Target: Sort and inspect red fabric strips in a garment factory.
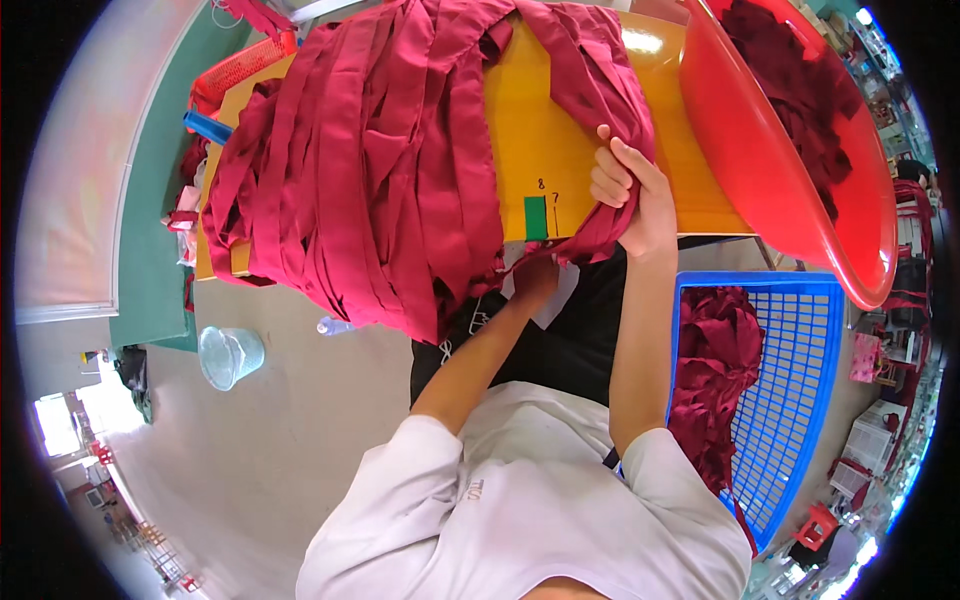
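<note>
A dark-red fabric strip (600, 95) hangs down over the right part of the yellow table (525, 120). My right hand (640, 195) is closed around it, thumb and forefinger raised. From there the strip bends left along the table's near edge to my left hand (537, 280). That hand is closed on the strip's lower end, its fingertips partly covered by cloth and in shadow. Left of both hands, a thick pile of the same dark-red strips (370, 150) lies across the table and droops over its near edge.
A green rectangle (536, 218) marks the tabletop. To the right stand a large red basin (790, 170) of darker cloth and, lower, a blue basket (800, 370) holding dark-red fabric. A clear bucket (230, 357) is on the floor; a red basket (240, 72) is far left.
</note>
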Tool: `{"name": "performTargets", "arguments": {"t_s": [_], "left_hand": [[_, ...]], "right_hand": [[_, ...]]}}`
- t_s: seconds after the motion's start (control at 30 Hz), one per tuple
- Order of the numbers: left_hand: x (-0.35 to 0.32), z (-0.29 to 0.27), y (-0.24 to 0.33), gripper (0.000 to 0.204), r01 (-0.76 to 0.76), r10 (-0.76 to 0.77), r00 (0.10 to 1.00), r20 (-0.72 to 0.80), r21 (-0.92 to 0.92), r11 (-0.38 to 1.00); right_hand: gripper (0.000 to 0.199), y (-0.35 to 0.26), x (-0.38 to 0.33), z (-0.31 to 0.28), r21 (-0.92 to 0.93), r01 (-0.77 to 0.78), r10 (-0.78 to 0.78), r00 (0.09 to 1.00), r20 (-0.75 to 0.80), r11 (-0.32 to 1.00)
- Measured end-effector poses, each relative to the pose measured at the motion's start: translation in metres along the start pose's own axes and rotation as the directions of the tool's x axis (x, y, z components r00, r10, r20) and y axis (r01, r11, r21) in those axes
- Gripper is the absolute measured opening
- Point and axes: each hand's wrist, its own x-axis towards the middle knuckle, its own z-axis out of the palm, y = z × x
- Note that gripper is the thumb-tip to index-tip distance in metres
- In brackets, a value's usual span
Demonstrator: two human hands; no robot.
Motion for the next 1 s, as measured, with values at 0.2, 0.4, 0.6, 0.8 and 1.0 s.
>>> {"name": "performTargets", "arguments": {"t_s": [0.2, 0.4, 0.6, 0.8, 1.0], "left_hand": [[-0.025, -0.113, 0.091, 0.012, -0.387, 0.387, 0.919, -0.08, 0.012, 0.922], [-0.054, -0.161, 0.092, 0.062, -0.156, 0.045, 0.907, -0.418, -0.235, 0.96], [-0.021, -0.037, 0.087, 0.065, -0.067, 0.009, 0.953, -0.303, -0.18, 0.981], [-0.005, 0.013, 0.066, 0.046, -0.054, 0.039, 0.983, -0.18, -0.08, 0.995], [-0.025, -0.08, 0.08, 0.041, 0.084, -0.07, 0.95, 0.303, -0.033, 0.996]], "right_hand": [[0.022, -0.004, -0.003, -0.015, 0.099, 0.0, -0.007, 0.998, 0.069, 0.995], [0.023, -0.002, -0.001, -0.001, 0.08, 0.064, -0.069, 0.996, 0.06, 0.995], [0.021, -0.002, 0.001, -0.007, 0.093, 0.042, -0.049, 0.996, 0.075, 0.995], [0.019, 0.002, 0.003, -0.002, 0.104, 0.007, -0.02, 0.992, 0.123, 0.995], [0.017, -0.002, -0.003, -0.005, 0.139, 0.056, -0.047, 0.997, -0.064, 0.989]]}}
